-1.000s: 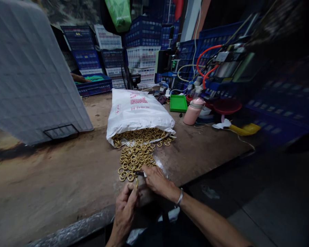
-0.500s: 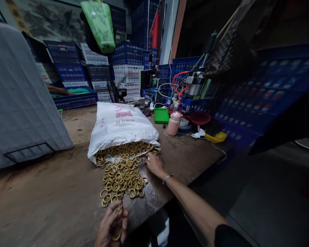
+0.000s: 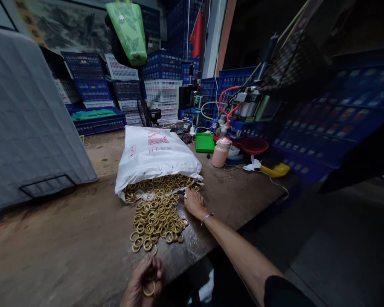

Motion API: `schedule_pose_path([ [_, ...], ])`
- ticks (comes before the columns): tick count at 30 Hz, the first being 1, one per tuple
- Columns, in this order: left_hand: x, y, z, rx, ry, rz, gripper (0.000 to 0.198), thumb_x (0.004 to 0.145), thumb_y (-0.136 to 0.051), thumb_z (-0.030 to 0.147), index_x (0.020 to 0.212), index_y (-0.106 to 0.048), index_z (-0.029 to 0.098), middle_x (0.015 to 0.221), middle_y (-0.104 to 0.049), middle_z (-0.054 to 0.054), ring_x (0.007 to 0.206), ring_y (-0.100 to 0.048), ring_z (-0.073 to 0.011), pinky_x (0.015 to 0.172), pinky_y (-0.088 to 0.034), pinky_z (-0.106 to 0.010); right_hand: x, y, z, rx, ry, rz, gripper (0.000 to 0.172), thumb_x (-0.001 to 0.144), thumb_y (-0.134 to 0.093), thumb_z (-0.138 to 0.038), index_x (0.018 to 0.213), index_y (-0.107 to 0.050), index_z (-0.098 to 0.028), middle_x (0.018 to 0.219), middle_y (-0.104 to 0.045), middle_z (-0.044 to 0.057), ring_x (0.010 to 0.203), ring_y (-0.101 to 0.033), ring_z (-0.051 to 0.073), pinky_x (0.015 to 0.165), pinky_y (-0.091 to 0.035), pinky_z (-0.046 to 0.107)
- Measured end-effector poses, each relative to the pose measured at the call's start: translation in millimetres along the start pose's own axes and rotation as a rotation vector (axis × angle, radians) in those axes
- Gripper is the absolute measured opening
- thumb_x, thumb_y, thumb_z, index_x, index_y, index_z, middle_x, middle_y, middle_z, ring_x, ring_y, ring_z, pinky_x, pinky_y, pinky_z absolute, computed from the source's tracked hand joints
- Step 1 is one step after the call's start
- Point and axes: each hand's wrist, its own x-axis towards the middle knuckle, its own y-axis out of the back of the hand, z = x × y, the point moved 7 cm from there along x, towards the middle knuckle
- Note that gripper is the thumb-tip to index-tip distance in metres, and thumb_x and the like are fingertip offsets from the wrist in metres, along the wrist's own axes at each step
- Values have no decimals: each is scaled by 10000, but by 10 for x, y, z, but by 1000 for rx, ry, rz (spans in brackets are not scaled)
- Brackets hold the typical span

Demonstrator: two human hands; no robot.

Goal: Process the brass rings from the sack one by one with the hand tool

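Many brass-coloured rings (image 3: 158,219) lie in a loose heap on the table, spilling from the mouth of a white woven sack (image 3: 160,155) with red print. My left hand (image 3: 146,275) is curled at the table's near edge, below the heap, closed around rings; one ring (image 3: 149,289) shows at its fingers. At the right corner of the sack's mouth is my right hand (image 3: 195,204), with a bracelet on the wrist. Its fingers are bent together beside the rings, next to a small white bit. What they pinch, if anything, is hidden.
A grey padded panel (image 3: 38,119) stands at the left. Beyond the sack are a green tray (image 3: 205,143), a pink bottle (image 3: 221,152), a red dish (image 3: 254,145), a yellow scoop (image 3: 277,170) and a machine with orange hoses (image 3: 247,106). Stacked crates (image 3: 163,89) fill the back.
My left hand has drawn down, slightly away from the heap, and curled more tightly. My right hand stays by the sack's mouth. Another person's arm at the far-left crate has gone from view.
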Motion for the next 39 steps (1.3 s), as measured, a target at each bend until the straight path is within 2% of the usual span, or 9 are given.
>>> schedule_pose_path([
  [7,42,27,-115,-4,36,-11,359,562,-727,403,604,-468,158,467,-419,72,348,-300,-11,322,-127,-122,-282,44,22,-21,143,-75,217,797,-417,-266,980,-522,-214,985,-503,59,835,-506,166,634,-318,241],
  [16,-79,39,-170,142,-18,-16,342,626,-689,378,651,-410,181,484,-382,94,347,-270,-9,328,-132,-134,-332,66,63,77,181,-55,168,760,-430,-184,895,-529,-180,859,-541,47,769,-501,148,642,-304,227],
  [19,-88,30,-183,236,-56,-12,314,637,-668,396,712,-452,182,497,-408,91,345,-280,-13,330,-129,-137,-391,104,-1,124,208,-40,163,742,-411,-129,868,-509,-166,826,-554,35,756,-494,133,645,-307,212],
  [22,-81,68,-128,376,-147,90,406,623,-648,460,889,-490,196,508,-464,84,330,-292,-21,329,-134,-137,-618,170,-191,204,292,-41,185,711,-410,-92,855,-494,-170,792,-555,12,736,-488,116,643,-314,191],
  [25,-78,72,-53,470,-241,154,536,607,-624,519,1018,-476,208,509,-504,70,340,-332,-44,334,-177,-148,-1013,236,-543,442,510,-117,241,659,-421,-61,855,-487,-184,765,-551,-8,711,-485,110,636,-321,182],
  [29,-86,12,-15,511,-311,98,418,577,-655,502,828,-577,177,446,-445,76,367,-361,-62,372,-251,-174,-1472,246,-916,592,654,-276,240,642,-458,-84,849,-496,-199,776,-563,-17,716,-496,111,642,-335,179],
  [33,-146,71,47,479,-389,148,375,524,-682,514,602,-563,167,432,-441,67,381,-359,-67,394,-270,-181,-1593,233,-1080,670,603,-318,195,662,-466,-105,828,-517,-193,772,-566,-13,724,-496,111,653,-339,182],
  [36,-197,125,135,509,-438,208,370,507,-694,512,581,-567,172,432,-447,66,387,-357,-76,394,-284,-187,-1535,181,-1111,769,475,-329,132,707,-461,-152,821,-520,-185,747,-554,-18,712,-487,107,634,-344,182],
  [39,-240,118,271,582,-546,256,333,518,-700,485,592,-602,175,499,-523,35,484,-448,-117,476,-370,-205,-1452,96,-1077,829,321,-318,101,761,-438,-223,802,-518,-177,721,-536,-20,696,-479,104,629,-348,192],
])
